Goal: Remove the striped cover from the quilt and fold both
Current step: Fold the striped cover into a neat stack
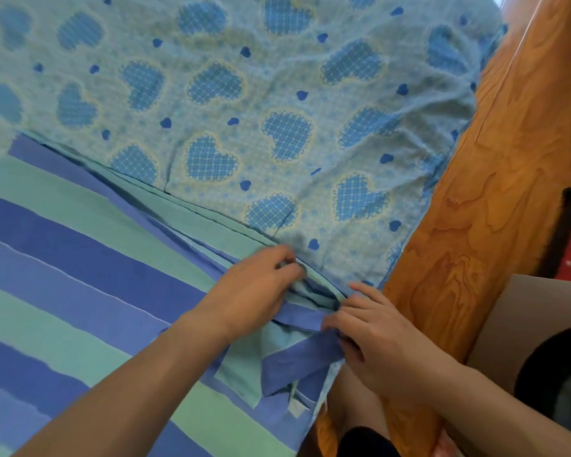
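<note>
From the head view I have my left hand [261,278] pinching the striped cover [80,275] at its corner by the wooden bed rail [495,199], and my right hand [370,328] gripping the bunched edge beside it. The cloth looks soft, light and floppy, best taken by corners; the heart-print sheet [244,94] beyond gives open room, the rail crowds the right.

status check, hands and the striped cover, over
Left hand and right hand both pinching striped cover at its corner. Cover spread flat on heart-print sheet. Nothing blocking.
</note>
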